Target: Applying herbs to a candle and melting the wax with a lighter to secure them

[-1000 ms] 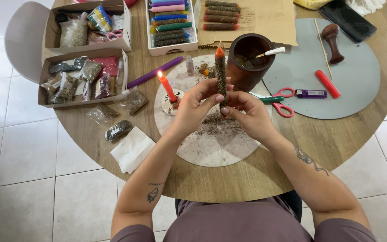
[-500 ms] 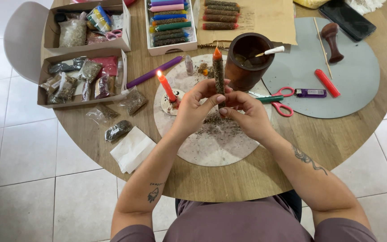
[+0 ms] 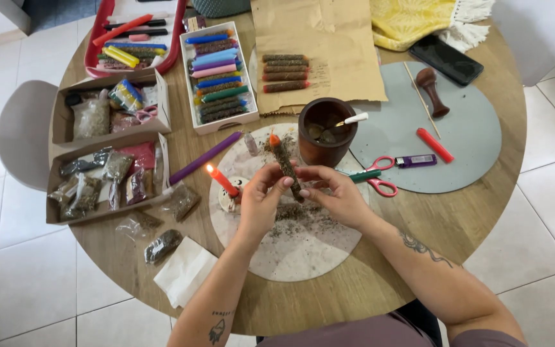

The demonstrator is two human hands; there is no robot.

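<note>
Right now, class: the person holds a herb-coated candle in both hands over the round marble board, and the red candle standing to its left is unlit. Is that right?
Not quite. The red candle is lit; the head view shows a flame at its tip. The rest holds: the left hand and right hand hold the herb-coated candle over the round marble board.

The herb-coated candle [image 3: 286,166] looks rough and grainy. The round table [image 3: 470,212] is matt wood. The mortar [image 3: 324,132] is smooth, dark wood.

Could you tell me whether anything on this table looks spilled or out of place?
Yes: loose dried herbs lie scattered over the round pale board beneath both hands, and the lit orange candle leans in its holder.
</note>
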